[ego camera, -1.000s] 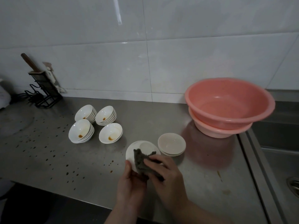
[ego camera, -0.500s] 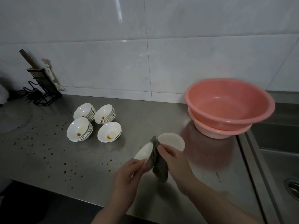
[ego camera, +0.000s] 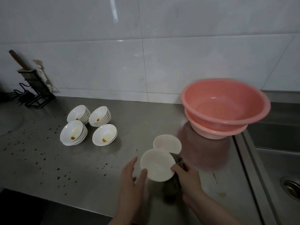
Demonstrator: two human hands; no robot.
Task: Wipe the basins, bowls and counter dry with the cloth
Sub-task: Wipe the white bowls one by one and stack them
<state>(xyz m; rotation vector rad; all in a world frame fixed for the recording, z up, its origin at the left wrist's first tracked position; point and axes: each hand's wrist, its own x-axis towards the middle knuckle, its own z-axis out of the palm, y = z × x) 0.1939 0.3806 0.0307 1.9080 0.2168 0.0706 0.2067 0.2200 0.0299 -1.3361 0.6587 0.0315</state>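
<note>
Head view: a smooth, round white bowl is held tilted above the steel counter, a crumpled grey cloth bunched behind its right edge. Right hand grips bowl and cloth together; left hand has straight fingers touching the rim. Another white bowl sits just beyond. Two nested glossy pink basins stand further right.

Two pink basins nested. Four stacks of white bowls, count per stack unclear. Two separate white dishes. One grey cloth. One knife rack. Two hands.
</note>
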